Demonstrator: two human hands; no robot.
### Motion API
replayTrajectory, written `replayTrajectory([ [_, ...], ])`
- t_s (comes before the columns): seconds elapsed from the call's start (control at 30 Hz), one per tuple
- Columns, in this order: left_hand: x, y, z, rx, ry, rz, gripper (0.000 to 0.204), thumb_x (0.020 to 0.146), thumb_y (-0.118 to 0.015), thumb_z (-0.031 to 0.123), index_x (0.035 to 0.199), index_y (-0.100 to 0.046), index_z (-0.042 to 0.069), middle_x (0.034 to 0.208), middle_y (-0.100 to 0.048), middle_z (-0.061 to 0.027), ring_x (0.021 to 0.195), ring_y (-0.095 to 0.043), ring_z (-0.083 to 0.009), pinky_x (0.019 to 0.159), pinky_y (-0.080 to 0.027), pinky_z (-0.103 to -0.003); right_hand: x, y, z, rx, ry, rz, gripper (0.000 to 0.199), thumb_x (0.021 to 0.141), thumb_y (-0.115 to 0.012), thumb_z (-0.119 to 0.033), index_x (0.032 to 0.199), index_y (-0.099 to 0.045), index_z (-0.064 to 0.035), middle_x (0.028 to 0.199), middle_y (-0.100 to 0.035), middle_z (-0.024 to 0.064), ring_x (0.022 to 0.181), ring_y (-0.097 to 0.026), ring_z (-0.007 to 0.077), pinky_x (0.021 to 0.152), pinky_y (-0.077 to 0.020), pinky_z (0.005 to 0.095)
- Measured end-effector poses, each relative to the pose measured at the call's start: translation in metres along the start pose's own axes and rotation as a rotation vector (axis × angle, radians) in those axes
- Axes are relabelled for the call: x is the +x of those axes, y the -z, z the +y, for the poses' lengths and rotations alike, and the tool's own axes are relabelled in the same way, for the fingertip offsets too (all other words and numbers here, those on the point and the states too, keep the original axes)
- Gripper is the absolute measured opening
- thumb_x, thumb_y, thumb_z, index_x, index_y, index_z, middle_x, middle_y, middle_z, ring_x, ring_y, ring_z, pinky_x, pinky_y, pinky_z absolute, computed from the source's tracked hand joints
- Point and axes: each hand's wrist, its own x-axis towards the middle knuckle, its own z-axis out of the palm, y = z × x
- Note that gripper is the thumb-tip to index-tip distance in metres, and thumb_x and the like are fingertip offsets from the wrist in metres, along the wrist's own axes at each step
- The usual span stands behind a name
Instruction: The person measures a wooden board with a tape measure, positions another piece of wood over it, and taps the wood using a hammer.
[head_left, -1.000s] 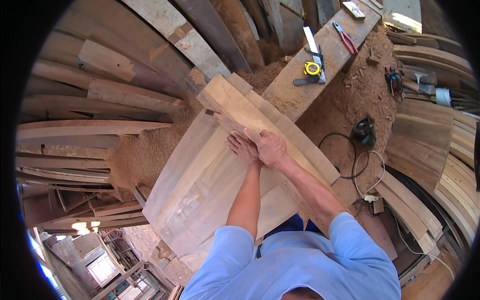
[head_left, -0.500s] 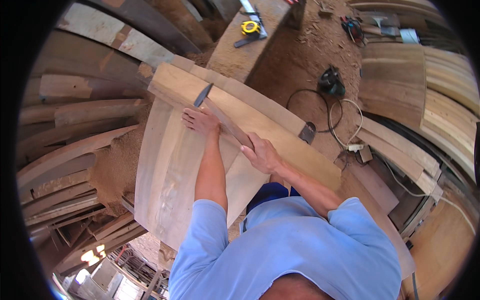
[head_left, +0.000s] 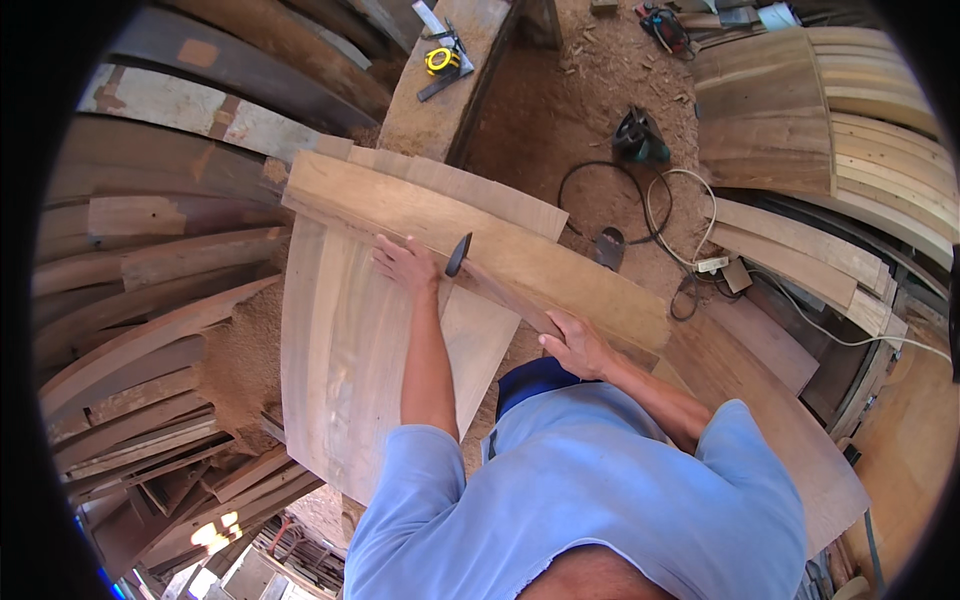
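Observation:
A hammer [head_left: 505,294] with a dark metal head and a wooden handle is in my right hand [head_left: 580,347], which grips the handle near its end. Its head lies over the near edge of a long, thick wooden plank [head_left: 400,195], just right of my left hand. My left hand [head_left: 408,266] rests with fingers outstretched on a pale wooden panel [head_left: 345,340], close against that plank's near edge. Whether a nail or joint lies under the hand is hidden. Another wide board [head_left: 760,420] extends to the right beyond my right arm.
A bench [head_left: 410,110] at the back holds a yellow tape measure [head_left: 441,62] and a square [head_left: 434,20]. On the dusty floor lie a dark green power tool [head_left: 640,138], a sandal-clad foot or sandal [head_left: 609,247], and a looped cable [head_left: 655,215]. Stacked planks [head_left: 150,330] line the left; sawdust [head_left: 245,350] heaps beside them.
The hammer and my right hand have moved right and toward me. My left hand stays on the panel at the plank's edge, fingers spread a little wider. The whole view has shifted slightly.

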Motion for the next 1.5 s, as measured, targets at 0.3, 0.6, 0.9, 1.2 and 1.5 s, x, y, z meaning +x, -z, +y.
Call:
replayTrajectory([
  [0.3,-0.026,0.005,0.030,0.139,0.082,0.003,0.072,0.101,-0.046,0.037,0.159,-0.018,0.004,0.158,-0.014,-0.0396,0.148,-0.013,-0.0541,0.120,-0.014,-0.060,-0.046,-0.001,0.023,-0.313,0.288,0.200,0.039,0.082,-0.065,-0.010,0.119,-0.060,0.0010,0.097,-0.065,0.0216,0.093,-0.063,0.0410,0.080,-0.0501,0.0494],
  [0.6,-0.026,-0.001,0.032,0.116,0.094,0.024,0.070,0.100,-0.046,0.035,0.160,-0.020,0.009,0.159,-0.013,-0.0385,0.149,-0.012,-0.0530,0.120,-0.014,-0.061,-0.040,-0.020,0.008,-0.300,0.131,-0.087,0.046,0.085,-0.058,-0.006,0.130,-0.050,-0.0009,0.101,-0.064,0.0221,0.099,-0.062,0.0424,0.083,-0.0502,0.0501],
  [0.9,-0.025,0.001,0.037,0.091,0.092,0.036,0.070,0.099,-0.046,0.033,0.160,-0.020,0.010,0.159,-0.014,-0.0384,0.149,-0.013,-0.0526,0.120,-0.013,-0.060,-0.038,-0.035,0.023,-0.307,0.099,-0.012,0.036,0.092,-0.059,-0.012,0.126,-0.053,-0.0039,0.107,-0.064,0.0230,0.101,-0.063,0.0422,0.086,-0.0505,0.0505],
  [1.2,-0.030,0.002,0.032,0.095,0.078,0.054,0.070,0.099,-0.046,0.034,0.160,-0.020,0.009,0.159,-0.014,-0.0385,0.148,-0.013,-0.0532,0.121,-0.013,-0.059,-0.032,-0.026,0.006,-0.408,0.072,-0.165,0.058,0.093,-0.062,-0.018,0.149,-0.046,-0.0176,0.102,-0.065,0.0204,0.094,-0.066,0.0406,0.079,-0.0539,0.0497],
  [1.5,-0.029,0.003,0.037,0.108,0.091,0.025,0.071,0.099,-0.046,0.034,0.160,-0.019,0.011,0.159,-0.015,-0.0379,0.149,-0.014,-0.0522,0.121,-0.014,-0.059,-0.035,-0.023,-0.002,-0.430,0.100,-0.171,0.053,0.090,-0.064,-0.015,0.142,-0.054,-0.0147,0.100,-0.066,0.0200,0.094,-0.066,0.0395,0.078,-0.0544,0.0499],
])
